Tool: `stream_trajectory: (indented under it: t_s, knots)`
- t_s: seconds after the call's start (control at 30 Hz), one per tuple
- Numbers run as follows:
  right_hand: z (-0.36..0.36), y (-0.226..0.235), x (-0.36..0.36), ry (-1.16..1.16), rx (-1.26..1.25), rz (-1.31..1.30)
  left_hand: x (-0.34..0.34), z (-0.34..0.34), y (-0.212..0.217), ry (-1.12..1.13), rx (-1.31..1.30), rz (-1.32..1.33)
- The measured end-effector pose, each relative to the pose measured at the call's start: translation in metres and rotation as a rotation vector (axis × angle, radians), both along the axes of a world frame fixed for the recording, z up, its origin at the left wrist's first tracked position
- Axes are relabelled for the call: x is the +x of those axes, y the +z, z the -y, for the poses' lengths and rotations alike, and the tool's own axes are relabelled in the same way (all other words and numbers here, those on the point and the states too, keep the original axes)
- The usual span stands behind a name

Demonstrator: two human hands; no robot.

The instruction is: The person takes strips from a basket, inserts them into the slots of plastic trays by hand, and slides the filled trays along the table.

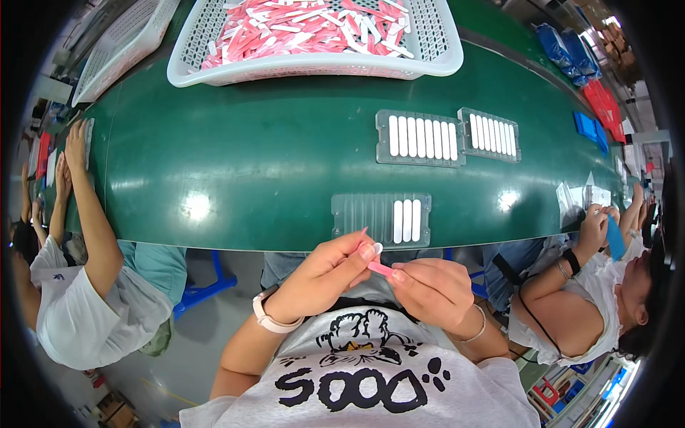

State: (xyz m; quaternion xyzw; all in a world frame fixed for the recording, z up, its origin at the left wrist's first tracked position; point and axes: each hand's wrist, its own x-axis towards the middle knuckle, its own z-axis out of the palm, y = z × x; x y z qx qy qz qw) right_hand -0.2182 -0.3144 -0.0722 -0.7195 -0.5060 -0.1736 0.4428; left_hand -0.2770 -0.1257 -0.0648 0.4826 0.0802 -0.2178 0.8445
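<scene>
In front of my chest, my left hand [332, 267] is closed, with a pinkish tip and a rounded white end showing at its fingertips. My right hand [434, 289] pinches a flat pink stick [381, 269], whose far end reaches toward the left fingers. Just beyond my hands, at the table's near edge, lies a clear plastic tray [364, 214] with grooves. Three white rounded strips [407, 220] fill its right side; the grooves on the left hold nothing. How much of the piece my left fingers cover I cannot tell.
Two filled clear trays [419, 160] [491, 155] of white strips lie farther back. A white perforated basket [314, 65] heaped with pink and white sticks [285, 28] stands at the far side of the green table [250, 157]. People work on both sides; one [571, 299] handles something blue.
</scene>
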Motion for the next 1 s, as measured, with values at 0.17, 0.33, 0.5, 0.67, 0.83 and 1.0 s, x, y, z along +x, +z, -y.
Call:
stream_trajectory:
  t_s: [0.17,0.33,0.5,0.67,0.83,1.0]
  knots:
    - [-0.002,0.002,0.002,-0.052,-0.008,-0.088,0.003,0.002,-0.001,0.061,0.073,-0.004]
    - [-0.009,0.013,-0.003,-0.049,0.027,-0.299,0.001,0.011,-0.002,0.142,0.555,0.198]
    - [-0.015,0.019,0.007,-0.241,0.119,-0.345,0.003,0.012,0.005,0.268,0.394,0.058]
    - [-0.005,0.013,0.03,-0.237,-0.297,0.07,0.004,-0.004,-0.003,0.322,-0.059,-0.212]
    - [-0.005,0.007,0.013,-0.144,-0.535,0.161,0.001,-0.012,-0.008,0.254,-0.368,-0.204]
    - [-0.007,0.016,0.003,-0.273,-0.685,0.138,0.002,-0.009,-0.007,0.204,-0.407,-0.241]
